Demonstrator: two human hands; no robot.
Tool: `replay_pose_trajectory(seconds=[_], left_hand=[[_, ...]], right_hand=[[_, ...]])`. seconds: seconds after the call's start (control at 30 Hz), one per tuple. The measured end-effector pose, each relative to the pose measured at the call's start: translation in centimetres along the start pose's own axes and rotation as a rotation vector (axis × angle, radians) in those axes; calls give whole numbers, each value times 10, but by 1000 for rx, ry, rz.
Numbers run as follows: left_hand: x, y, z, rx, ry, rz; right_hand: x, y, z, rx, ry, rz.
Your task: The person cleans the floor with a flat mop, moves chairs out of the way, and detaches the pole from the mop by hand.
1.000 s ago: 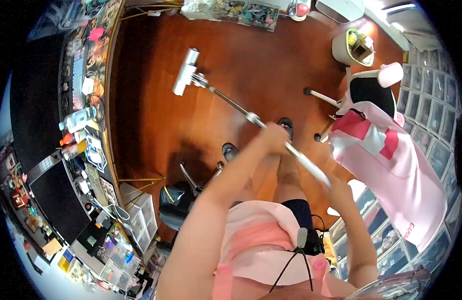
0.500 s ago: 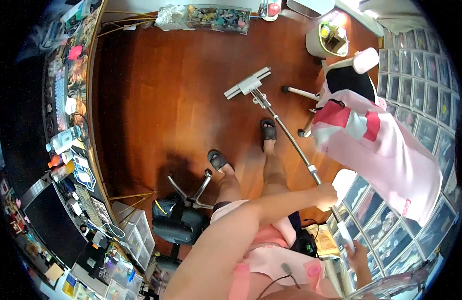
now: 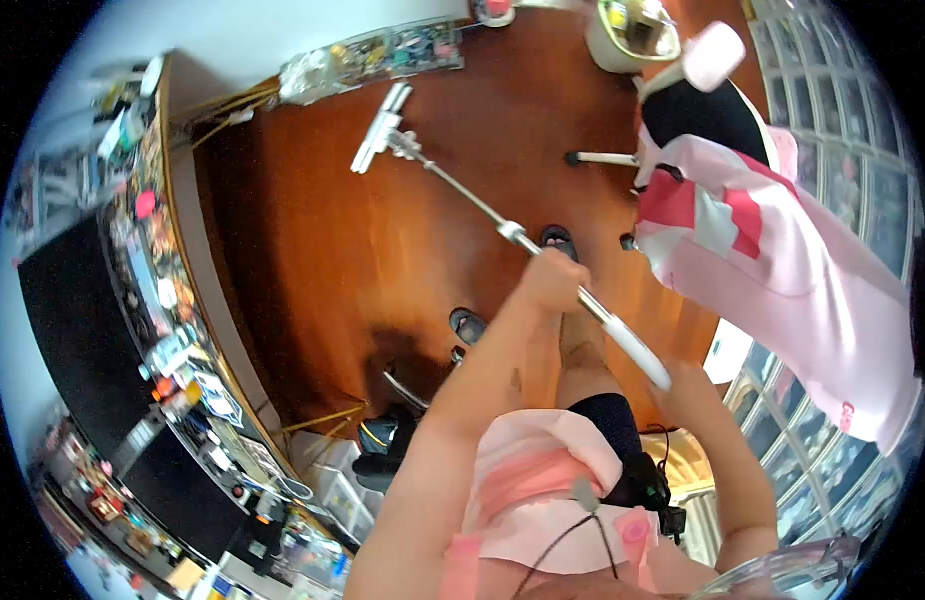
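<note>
A sponge mop (image 3: 642, 352) slants across the view, its wide white head (image 3: 382, 128) resting on the wooden floor at the upper left. Wrapped round the metal pole about midway is my left hand (image 3: 557, 282). My right hand (image 3: 687, 392) is at the white grip at the near end, partly blurred, with its fingers mostly behind the grip. My sandalled feet stand under the pole; one sandal (image 3: 468, 325) shows left of my forearm.
To the right is a chair draped with a pink cloth (image 3: 782, 270), beside stacked clear drawers (image 3: 832, 170). A filled bin (image 3: 622, 50) stands at the back. A cluttered desk (image 3: 197, 330) runs along the left, with a black chair (image 3: 382, 455) near it. A display case (image 3: 382, 65) lines the far wall.
The mop head has slid forward and left across the floor, towards the display case. Both hands have moved forward and left with the pole, and the view has turned.
</note>
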State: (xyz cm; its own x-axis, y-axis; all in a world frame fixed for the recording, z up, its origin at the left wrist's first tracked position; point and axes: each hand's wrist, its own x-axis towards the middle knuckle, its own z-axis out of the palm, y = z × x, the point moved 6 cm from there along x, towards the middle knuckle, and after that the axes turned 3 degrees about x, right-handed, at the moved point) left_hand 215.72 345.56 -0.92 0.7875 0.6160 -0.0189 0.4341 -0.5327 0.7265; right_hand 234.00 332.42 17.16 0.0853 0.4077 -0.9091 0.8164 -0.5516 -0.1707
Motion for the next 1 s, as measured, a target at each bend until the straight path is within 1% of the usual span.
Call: replay_pose_trajectory(seconds=[0.03,0.07,0.1,0.17,0.2,0.27,0.3,0.33,0.37,0.4,0.43,0.5,0.53,0.6,0.63,0.7,0.73,0.77,0.83,0.9,0.93,0.97,1.0], left_hand=[[6,-6,-17,54,29,-10],[8,-23,-15,98,-19,-62],[9,-32,-17,66,-38,-33],[2,-50,0,119,-142,-51],[0,-50,10,107,-185,-50],[-6,-41,38,121,-268,-61],[-2,-25,46,95,-235,-33],[-2,-9,65,184,-345,9],[-1,3,93,298,-503,4],[7,29,105,356,-591,24],[11,60,121,309,-649,70],[17,122,150,205,-768,154],[10,148,172,17,-543,164],[27,210,165,-44,-581,265],[32,228,161,-77,-544,242],[37,249,148,-147,-463,191],[39,241,141,-123,-435,170],[43,230,132,-103,-411,148],[56,203,120,-56,-352,105],[63,181,118,-27,-309,55],[70,172,108,-6,-298,45],[76,160,98,18,-285,34],[84,148,82,43,-266,17]], right_hand=[[8,-17,-11,34,29,-19],[14,-31,-21,64,58,-48],[25,-23,-12,57,70,-66],[55,-8,19,41,90,-106],[50,-6,25,57,-50,-48],[45,22,40,70,-21,-26],[39,38,49,75,-11,-16],[29,54,48,89,14,-9],[15,72,42,99,42,-4],[-1,97,41,104,88,-18],[-21,121,40,104,131,-28],[-67,155,29,121,145,107],[-92,172,26,90,160,160],[-141,181,11,50,220,226],[-160,177,2,41,262,241],[-179,190,-5,-158,307,313],[-173,189,-10,-229,305,322],[-163,186,-15,-191,288,341],[-137,163,-33,-203,280,259],[-113,157,-44,-298,294,171],[-101,149,-55,-326,334,139],[-91,136,-65,-298,319,145],[-82,118,-78,-353,329,90]])
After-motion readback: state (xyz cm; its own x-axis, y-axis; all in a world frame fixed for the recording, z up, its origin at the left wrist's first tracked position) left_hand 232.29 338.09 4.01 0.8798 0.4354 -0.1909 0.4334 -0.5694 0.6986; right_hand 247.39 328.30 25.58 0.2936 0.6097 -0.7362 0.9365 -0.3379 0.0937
